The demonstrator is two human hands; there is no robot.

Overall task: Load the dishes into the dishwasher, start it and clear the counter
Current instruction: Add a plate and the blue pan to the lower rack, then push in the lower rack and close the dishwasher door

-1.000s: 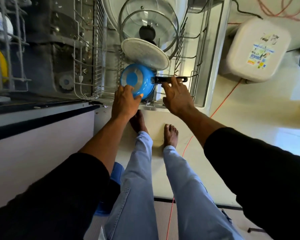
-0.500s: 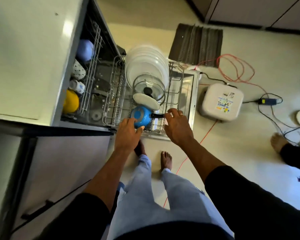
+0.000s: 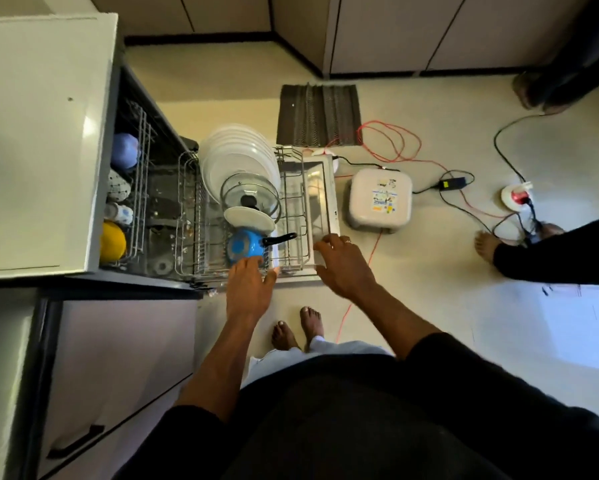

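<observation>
With both grips wide and empty, my left hand (image 3: 249, 285) lies just below the pan (image 3: 244, 247), whose handle (image 3: 279, 239) runs right toward my right hand (image 3: 343, 268) by the rack (image 3: 291, 216) corner.

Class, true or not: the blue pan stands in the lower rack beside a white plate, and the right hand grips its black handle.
Not quite. In the head view the right hand grips nothing: it is spread open, apart from the black handle. The blue pan does stand in the lower rack beside a white plate.
</observation>
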